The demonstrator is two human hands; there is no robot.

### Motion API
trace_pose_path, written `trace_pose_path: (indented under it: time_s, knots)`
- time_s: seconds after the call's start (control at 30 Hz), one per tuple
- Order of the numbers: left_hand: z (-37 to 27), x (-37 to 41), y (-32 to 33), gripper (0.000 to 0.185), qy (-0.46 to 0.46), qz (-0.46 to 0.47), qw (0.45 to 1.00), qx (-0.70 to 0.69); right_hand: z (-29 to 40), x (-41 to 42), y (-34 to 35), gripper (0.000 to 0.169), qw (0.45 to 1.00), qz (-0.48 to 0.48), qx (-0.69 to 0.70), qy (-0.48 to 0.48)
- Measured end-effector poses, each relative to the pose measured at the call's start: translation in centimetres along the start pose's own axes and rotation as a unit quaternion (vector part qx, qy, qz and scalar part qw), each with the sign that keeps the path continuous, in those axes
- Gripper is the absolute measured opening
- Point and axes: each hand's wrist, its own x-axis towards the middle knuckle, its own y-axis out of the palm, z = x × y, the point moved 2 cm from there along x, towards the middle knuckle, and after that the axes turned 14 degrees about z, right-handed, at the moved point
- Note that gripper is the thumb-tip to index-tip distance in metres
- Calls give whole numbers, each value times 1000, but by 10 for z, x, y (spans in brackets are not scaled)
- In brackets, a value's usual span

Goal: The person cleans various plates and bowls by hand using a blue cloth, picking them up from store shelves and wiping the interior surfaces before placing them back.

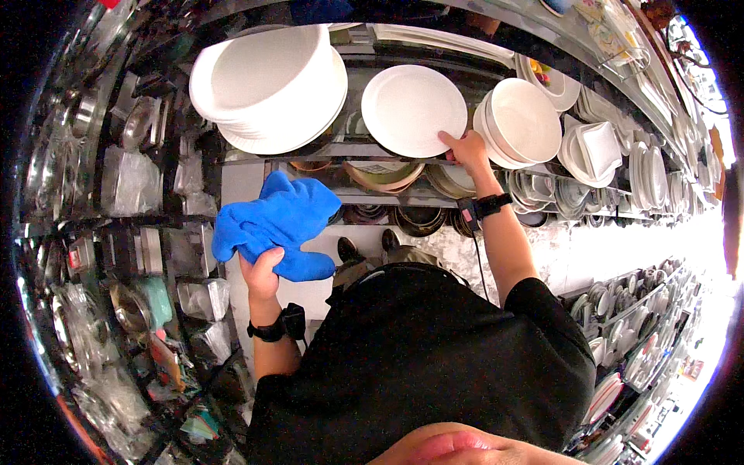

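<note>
A bunched blue cloth (279,221) is gripped in my left hand (263,273), held out in front of the shelving. My right hand (468,152) pinches the near right rim of a round white plate (414,110), thumb on top and the other fingers mostly hidden beneath. The plate is over the shelf (349,150); whether it rests there or is lifted I cannot tell. To its left stands a stack of large white plates (279,131) topped by a deep white dish (261,67). White bowls (526,122), nested together, sit just right of my right hand.
Farther right, square white dishes (598,151) lie on round ones. Lower shelves hold dark bowls (418,221) and rimmed plates (383,175). Racks of plastic-wrapped goods (131,180) line the left side. More shelved dishes (628,302) stand behind on the right. A cable (480,261) hangs from my right wrist.
</note>
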Motion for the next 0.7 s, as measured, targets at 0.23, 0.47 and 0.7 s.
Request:
trace_pose_path:
  time_s: [0.23,0.47,0.7]
  knots:
    - [-2,-3,-9,68,-39,19,999,-23,-34,29,24,38,965,-20,218,-145]
    - [3,4,-14,66,-44,74,996,-31,-3,-5,33,43,908,-61,337,-241]
    - [16,27,17,48,-101,118,988,-28,13,-100,5,47,908,-59,333,-247]
